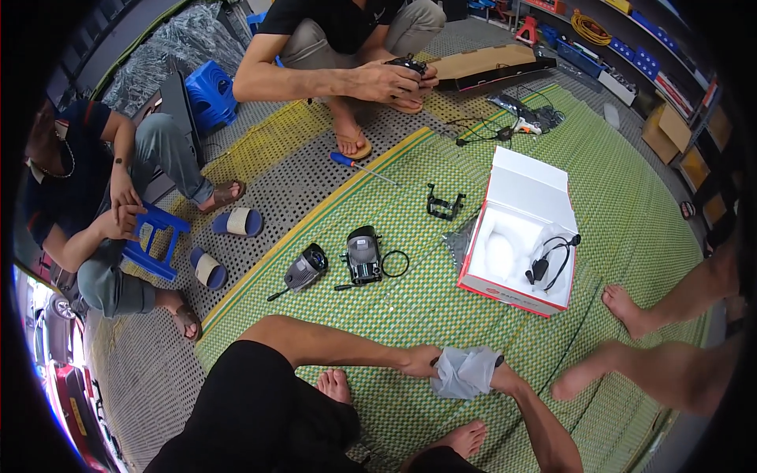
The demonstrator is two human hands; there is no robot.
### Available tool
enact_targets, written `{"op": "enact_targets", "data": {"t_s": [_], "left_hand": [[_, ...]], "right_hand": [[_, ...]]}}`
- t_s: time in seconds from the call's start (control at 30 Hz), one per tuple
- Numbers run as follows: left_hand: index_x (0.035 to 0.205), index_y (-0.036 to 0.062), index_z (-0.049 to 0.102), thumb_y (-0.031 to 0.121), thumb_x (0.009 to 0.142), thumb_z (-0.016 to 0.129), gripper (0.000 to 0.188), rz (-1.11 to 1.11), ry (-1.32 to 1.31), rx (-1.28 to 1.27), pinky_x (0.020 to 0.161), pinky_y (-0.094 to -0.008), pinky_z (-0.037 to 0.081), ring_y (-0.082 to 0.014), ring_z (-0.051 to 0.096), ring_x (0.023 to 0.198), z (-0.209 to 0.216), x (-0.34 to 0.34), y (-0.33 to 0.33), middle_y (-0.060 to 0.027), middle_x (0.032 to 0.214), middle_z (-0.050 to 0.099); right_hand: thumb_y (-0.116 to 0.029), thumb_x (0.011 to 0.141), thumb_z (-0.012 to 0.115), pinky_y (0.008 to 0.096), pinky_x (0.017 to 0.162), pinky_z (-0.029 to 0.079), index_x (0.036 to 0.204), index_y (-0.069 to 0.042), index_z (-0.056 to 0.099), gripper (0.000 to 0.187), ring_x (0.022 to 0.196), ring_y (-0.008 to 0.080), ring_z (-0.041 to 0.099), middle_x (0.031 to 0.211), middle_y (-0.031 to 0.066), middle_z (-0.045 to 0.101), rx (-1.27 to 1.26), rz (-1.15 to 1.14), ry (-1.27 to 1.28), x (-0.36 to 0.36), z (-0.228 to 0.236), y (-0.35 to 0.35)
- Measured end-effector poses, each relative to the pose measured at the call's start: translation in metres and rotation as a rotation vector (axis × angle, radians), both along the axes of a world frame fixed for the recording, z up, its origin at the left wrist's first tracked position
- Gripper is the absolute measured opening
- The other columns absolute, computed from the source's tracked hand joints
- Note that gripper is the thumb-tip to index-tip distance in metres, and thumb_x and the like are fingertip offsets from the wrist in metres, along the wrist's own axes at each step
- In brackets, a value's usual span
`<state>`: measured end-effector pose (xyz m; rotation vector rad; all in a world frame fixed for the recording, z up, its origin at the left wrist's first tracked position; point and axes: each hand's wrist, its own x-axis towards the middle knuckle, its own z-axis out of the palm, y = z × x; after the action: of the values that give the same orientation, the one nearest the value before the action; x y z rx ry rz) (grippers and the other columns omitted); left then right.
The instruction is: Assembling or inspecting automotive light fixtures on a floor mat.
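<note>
Both of my hands are on a crumpled, whitish translucent plastic bag (464, 372) held low over the green woven mat. At its left edge, my left hand (423, 361) has closed fingers; my right hand (505, 380) grips the opposite edge. Small dark bits show beside both hands, and I cannot make out whether they belong to something in the bag. Beyond my left forearm lie two grey-and-black lamp-like units, one upright (363, 256) and one tilted (305, 268), with short cables. An open white box with red sides (512, 290) holds white padding and a black cable (542, 268).
A black bracket (445, 203) and a blue-handled screwdriver (344, 160) lie farther off. Across the mat, a squatting person holds a black device (406, 65). Another person sits left on a blue stool (156, 240), near loose slippers (238, 221). Someone's bare feet (628, 310) are at right.
</note>
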<state>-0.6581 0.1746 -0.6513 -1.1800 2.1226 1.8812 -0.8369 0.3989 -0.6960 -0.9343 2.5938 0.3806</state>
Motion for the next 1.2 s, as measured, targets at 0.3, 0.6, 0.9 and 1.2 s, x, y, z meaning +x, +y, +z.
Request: {"op": "enact_targets", "data": {"t_s": [0.3, 0.6, 0.9, 1.2], "left_hand": [[0.105, -0.0002, 0.065, 0.017, 0.099, 0.052, 0.022, 0.142, 0.161, -0.149, 0.068, -0.0364, 0.054, -0.0232, 0.069, 0.071, -0.010, 0.011, -0.025, -0.0136, 0.083, 0.070], [0.110, 0.0006, 0.063, 0.017, 0.103, 0.049, 0.022, 0.352, 0.108, -0.002, 0.070, -0.0343, 0.057, -0.0194, 0.070, 0.075, 0.008, 0.032, -0.075, -0.0142, 0.091, 0.070], [0.098, 0.0041, 0.066, 0.017, 0.094, 0.058, 0.016, -0.021, 0.012, -0.389, 0.079, -0.0459, 0.052, -0.0394, 0.068, 0.089, -0.007, 0.050, -0.079, -0.0191, 0.089, 0.070], [0.099, 0.0039, 0.066, 0.015, 0.096, 0.058, 0.014, -0.076, -0.081, -0.307, 0.075, -0.0459, 0.051, -0.0383, 0.066, 0.084, -0.009, 0.061, -0.075, -0.0178, 0.086, 0.068]], "right_hand": [[-0.031, 0.107, 0.040, 0.0413, 0.109, 0.041, 0.145, -0.008, 0.044, 0.045, 0.137, 0.0260, 0.046, 0.149, 0.0106, 0.048, -0.019, -0.002, -0.023, 0.002, 0.006, -0.004], [-0.034, 0.108, 0.041, 0.0403, 0.110, 0.041, 0.146, -0.010, 0.044, 0.046, 0.137, 0.0241, 0.046, 0.150, 0.0079, 0.048, -0.108, 0.058, -0.300, -0.036, -0.004, -0.058], [-0.033, 0.107, 0.045, 0.0399, 0.110, 0.041, 0.145, -0.011, 0.046, 0.044, 0.134, 0.0217, 0.048, 0.147, 0.0053, 0.050, -0.417, -0.380, -1.668, -0.101, 0.001, -0.183], [-0.032, 0.106, 0.048, 0.0395, 0.110, 0.042, 0.144, -0.012, 0.048, 0.043, 0.132, 0.0194, 0.050, 0.144, 0.0027, 0.052, -0.441, -0.431, -1.830, -0.118, 0.001, -0.204]]}}
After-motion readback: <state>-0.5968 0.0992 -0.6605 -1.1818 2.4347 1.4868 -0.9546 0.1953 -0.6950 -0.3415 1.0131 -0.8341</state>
